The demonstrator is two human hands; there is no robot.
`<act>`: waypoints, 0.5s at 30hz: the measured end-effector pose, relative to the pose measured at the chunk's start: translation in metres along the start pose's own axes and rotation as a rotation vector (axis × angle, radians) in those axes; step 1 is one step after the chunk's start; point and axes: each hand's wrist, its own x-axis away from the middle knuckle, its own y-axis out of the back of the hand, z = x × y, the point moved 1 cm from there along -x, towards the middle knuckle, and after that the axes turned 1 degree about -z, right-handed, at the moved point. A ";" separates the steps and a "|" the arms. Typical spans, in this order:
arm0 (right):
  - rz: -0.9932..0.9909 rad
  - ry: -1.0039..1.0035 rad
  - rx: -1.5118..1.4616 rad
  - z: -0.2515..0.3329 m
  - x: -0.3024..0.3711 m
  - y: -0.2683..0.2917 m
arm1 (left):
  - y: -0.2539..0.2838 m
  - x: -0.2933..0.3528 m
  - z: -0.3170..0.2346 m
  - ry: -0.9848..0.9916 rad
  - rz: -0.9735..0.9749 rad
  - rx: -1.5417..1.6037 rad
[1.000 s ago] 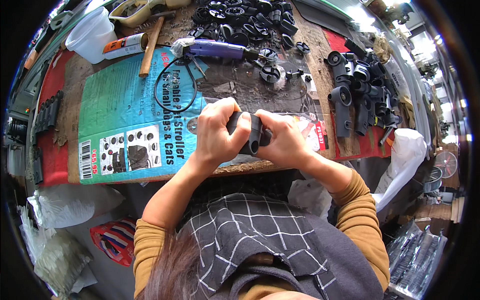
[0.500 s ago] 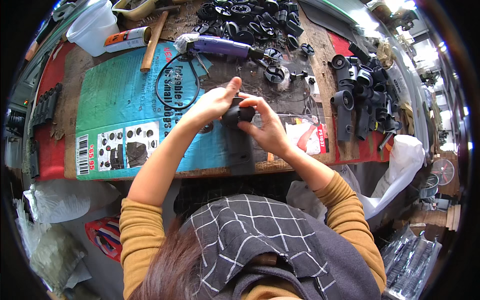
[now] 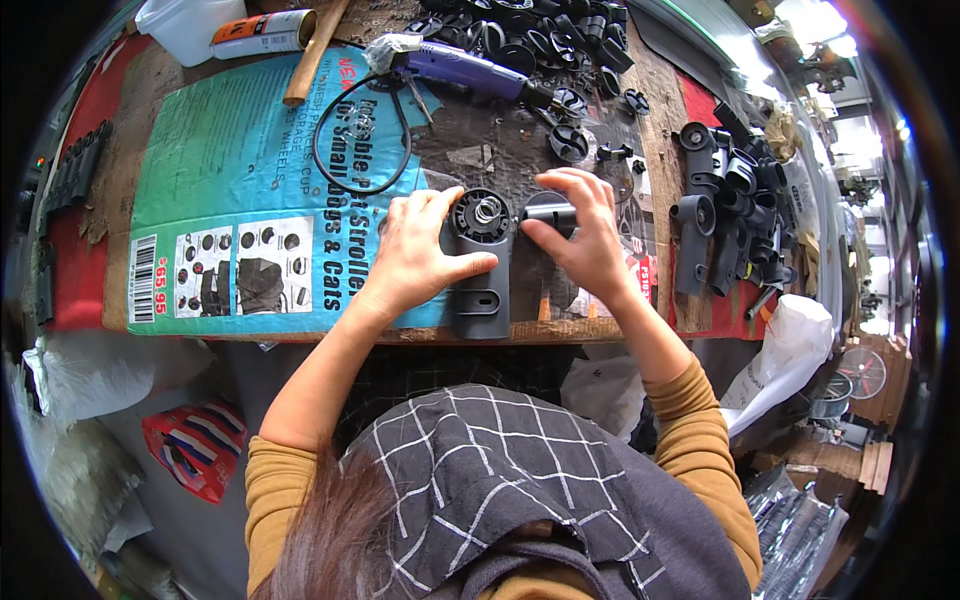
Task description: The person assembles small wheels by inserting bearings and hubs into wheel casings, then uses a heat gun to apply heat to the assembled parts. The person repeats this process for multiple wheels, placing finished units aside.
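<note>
A dark grey plastic bracket (image 3: 483,300) lies on the cardboard near the table's front edge. Its round head faces up and shows a ribbed ring with a coil spring (image 3: 487,211) inside. My left hand (image 3: 410,250) curls round the left of that head, fingertips at its rim and thumb across the neck. Just to the right, my right hand (image 3: 590,230) grips a black round cap with a shiny short tube (image 3: 550,213) on it, between thumb and fingers. The cap is apart from the bracket and partly hidden by the hand.
A purple heat-gun-like tool (image 3: 465,70) with a looped black cable (image 3: 318,150) lies beyond my hands. Behind it are a wooden handle (image 3: 318,50), a spray can (image 3: 263,33) and a heap of black round parts (image 3: 540,40). Grey brackets (image 3: 695,215) are piled at right.
My hands have moved apart. The round cap has come off the bracket's head to the right, baring the spring. The view has shifted slightly.
</note>
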 end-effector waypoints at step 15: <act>0.181 0.047 -0.234 0.019 -0.020 -0.010 | -0.001 0.001 0.002 0.003 -0.010 -0.008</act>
